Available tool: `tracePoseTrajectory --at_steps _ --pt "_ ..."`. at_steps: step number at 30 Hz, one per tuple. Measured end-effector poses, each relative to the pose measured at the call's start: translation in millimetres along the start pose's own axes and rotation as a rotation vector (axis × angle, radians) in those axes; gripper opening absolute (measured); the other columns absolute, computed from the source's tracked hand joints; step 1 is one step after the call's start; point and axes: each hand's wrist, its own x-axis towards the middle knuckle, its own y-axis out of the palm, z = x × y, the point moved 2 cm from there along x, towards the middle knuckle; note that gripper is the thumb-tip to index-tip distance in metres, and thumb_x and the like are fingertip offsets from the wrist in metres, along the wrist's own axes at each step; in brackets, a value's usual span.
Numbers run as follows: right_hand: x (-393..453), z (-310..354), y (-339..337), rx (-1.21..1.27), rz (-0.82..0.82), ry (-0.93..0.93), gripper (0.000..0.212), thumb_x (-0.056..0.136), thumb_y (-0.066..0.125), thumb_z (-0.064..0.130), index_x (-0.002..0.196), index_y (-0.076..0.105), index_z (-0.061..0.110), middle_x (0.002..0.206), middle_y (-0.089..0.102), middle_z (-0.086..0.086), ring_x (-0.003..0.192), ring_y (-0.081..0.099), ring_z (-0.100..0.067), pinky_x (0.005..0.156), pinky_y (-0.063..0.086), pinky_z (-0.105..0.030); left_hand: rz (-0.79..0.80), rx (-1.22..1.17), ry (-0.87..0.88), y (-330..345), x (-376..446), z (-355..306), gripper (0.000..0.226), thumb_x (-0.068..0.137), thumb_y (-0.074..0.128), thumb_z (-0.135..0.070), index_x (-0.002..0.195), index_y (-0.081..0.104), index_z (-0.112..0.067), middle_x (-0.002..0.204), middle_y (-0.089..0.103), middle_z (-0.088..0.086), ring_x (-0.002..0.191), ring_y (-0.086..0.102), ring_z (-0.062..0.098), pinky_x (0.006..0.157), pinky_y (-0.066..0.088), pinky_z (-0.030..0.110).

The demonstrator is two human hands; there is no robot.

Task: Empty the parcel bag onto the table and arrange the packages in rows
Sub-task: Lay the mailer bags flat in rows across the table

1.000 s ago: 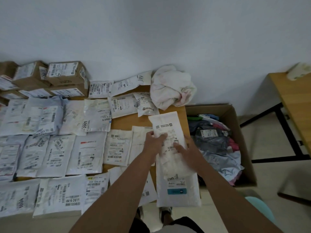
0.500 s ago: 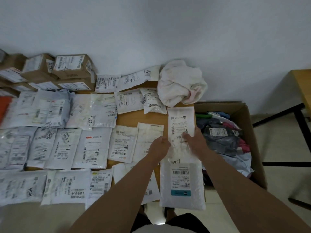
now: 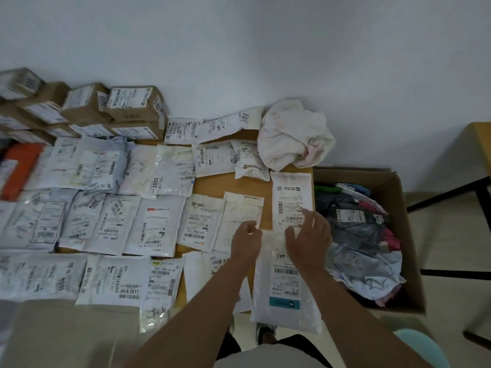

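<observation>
Since a second ago the long white package (image 3: 291, 197) has gone from being held up between both hands to lying flat on the wooden table (image 3: 247, 185) at its right edge, beside the cardboard box (image 3: 406, 235) of unsorted parcels. Right hand (image 3: 308, 239) rests over the package's near end with its fingers spread and loose, gripping nothing. Left hand (image 3: 245, 241) sits just to the left of that package, fingers lightly curled and empty, above a creased white mailer (image 3: 241, 216). Directly nearer the person, another white package with a teal label (image 3: 285, 290) overhangs the table edge under the right forearm. A crumpled white bag (image 3: 293, 134) lies against the wall beyond.
</observation>
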Motion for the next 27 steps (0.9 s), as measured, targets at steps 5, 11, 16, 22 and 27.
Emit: tracePoseTrajectory --at_steps 5,11,16,22,27 --pt "-52 35 27 -0.07 0.23 -0.384 0.037 0.083 0.049 0.031 0.113 0.062 0.013 0.115 0.062 -0.008 0.11 0.056 -0.031 0.088 0.049 -0.046 -0.136 -0.135 -0.048 -26 -21 29 0.028 0.096 0.048 -0.016 0.122 0.059 -0.019 0.117 0.064 0.002 0.105 0.059 0.019 0.096 0.05 0.038" --pt "-77 61 83 -0.354 0.645 -0.556 0.063 0.072 0.076 0.042 0.128 0.06 0.017 0.14 0.053 -0.015 0.123 0.055 -0.039 0.095 0.048 -0.054 -0.17 0.293 0.068 -71 -20 67 0.041 0.091 0.052 -0.019 0.132 0.052 -0.016 0.138 0.05 0.006 0.125 0.046 0.021 0.103 0.037 0.032" --pt "-52 70 103 -0.572 0.601 -0.531 0.063 0.098 0.032 0.047 0.156 0.011 0.033 0.163 -0.009 -0.001 0.151 0.003 -0.03 0.114 -0.009 -0.061 -0.082 0.817 0.201 -102 22 75 0.065 0.093 0.048 -0.032 0.151 0.023 -0.015 0.161 0.011 0.013 0.148 0.01 0.03 0.12 0.014 0.042" --pt "-28 78 110 -0.61 0.559 -0.45 0.066 0.097 0.042 0.045 0.154 0.013 0.031 0.165 -0.004 -0.006 0.151 0.0 -0.028 0.115 -0.012 -0.059 0.052 0.85 0.183 -95 58 71 0.064 0.096 0.044 -0.041 0.152 0.021 -0.021 0.161 0.005 0.013 0.147 0.006 0.035 0.116 0.019 0.049" --pt "-48 80 105 -0.473 0.383 -0.431 0.058 0.082 0.063 0.03 0.136 0.05 0.014 0.148 0.041 -0.017 0.136 0.039 -0.04 0.109 0.03 -0.056 0.012 0.716 0.223 -90 57 69 0.06 0.095 0.046 -0.036 0.15 0.027 -0.02 0.16 0.01 0.011 0.146 0.01 0.035 0.116 0.02 0.048"
